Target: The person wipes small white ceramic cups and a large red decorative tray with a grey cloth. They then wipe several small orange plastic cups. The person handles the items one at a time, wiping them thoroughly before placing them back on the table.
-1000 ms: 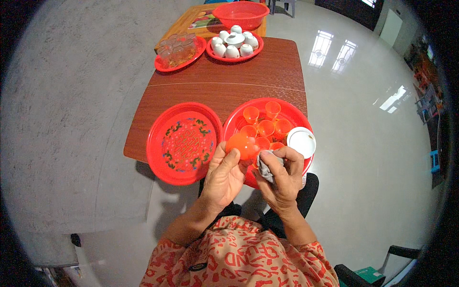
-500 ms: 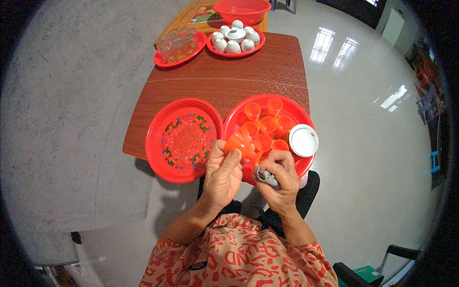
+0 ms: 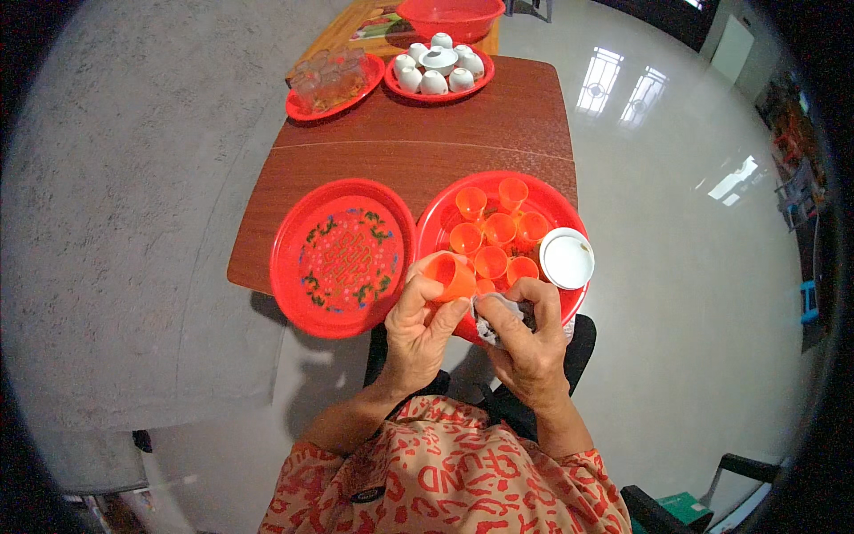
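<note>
Nearest: left hand (image 3: 420, 343), grip closed on an orange cup (image 3: 456, 279), held tilted above the near edge of the right-hand red tray (image 3: 550, 193). Right hand (image 3: 536, 349): grip pinched round a grey cloth (image 3: 487, 331), close beside the cup. On that tray I see more orange cups (image 3: 500, 229) and a white round dish (image 3: 567, 260). Left of it, a flower-patterned red tray (image 3: 345, 258). Farther along the brown surface (image 3: 418, 158): clear glasses (image 3: 329, 76) at left, white cups (image 3: 434, 83) at right, each group on red. Beyond: a red basin (image 3: 451, 20).

Orange cup (image 3: 457, 279), tilted, mouth toward left; grey cloth (image 3: 487, 331), crumpled, just right of cup.
</note>
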The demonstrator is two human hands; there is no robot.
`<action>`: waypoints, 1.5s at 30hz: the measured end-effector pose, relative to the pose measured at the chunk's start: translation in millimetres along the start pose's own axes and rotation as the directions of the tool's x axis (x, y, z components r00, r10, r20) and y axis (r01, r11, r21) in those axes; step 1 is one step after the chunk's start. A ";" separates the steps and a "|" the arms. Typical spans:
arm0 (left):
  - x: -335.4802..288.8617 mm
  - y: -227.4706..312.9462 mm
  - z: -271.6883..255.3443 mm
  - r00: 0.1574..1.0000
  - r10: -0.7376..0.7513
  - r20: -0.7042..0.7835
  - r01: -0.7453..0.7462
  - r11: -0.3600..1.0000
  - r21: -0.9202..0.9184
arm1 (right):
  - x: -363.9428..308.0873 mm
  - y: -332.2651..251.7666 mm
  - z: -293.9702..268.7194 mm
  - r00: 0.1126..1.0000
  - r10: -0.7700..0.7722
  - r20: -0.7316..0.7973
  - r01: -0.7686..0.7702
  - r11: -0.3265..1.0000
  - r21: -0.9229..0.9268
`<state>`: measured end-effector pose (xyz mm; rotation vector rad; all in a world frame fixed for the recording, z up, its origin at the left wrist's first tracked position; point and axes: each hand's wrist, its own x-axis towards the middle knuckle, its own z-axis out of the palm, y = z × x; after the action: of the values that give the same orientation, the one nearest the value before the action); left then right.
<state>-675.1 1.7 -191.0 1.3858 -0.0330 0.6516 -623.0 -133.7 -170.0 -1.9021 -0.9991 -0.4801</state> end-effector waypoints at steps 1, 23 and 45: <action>-0.5 -0.1 -0.1 1.000 -0.009 0.004 0.009 1.000 -0.015 | 0.2 -0.3 -0.5 1.000 0.007 0.005 -0.007 1.000 0.012; 6.0 10.8 -9.7 0.965 -0.055 0.257 0.066 0.997 -0.033 | 13.0 35.2 -12.7 0.942 0.133 0.308 -0.274 0.834 0.478; 6.3 4.7 -10.7 0.937 -0.156 0.311 0.293 0.838 -0.461 | 10.6 45.3 -7.5 0.698 0.160 0.698 -0.715 0.102 0.692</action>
<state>-675.7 14.2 -186.6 0.9362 -0.2318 0.2260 -580.0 -147.2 -183.5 -0.9751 -0.5858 0.9290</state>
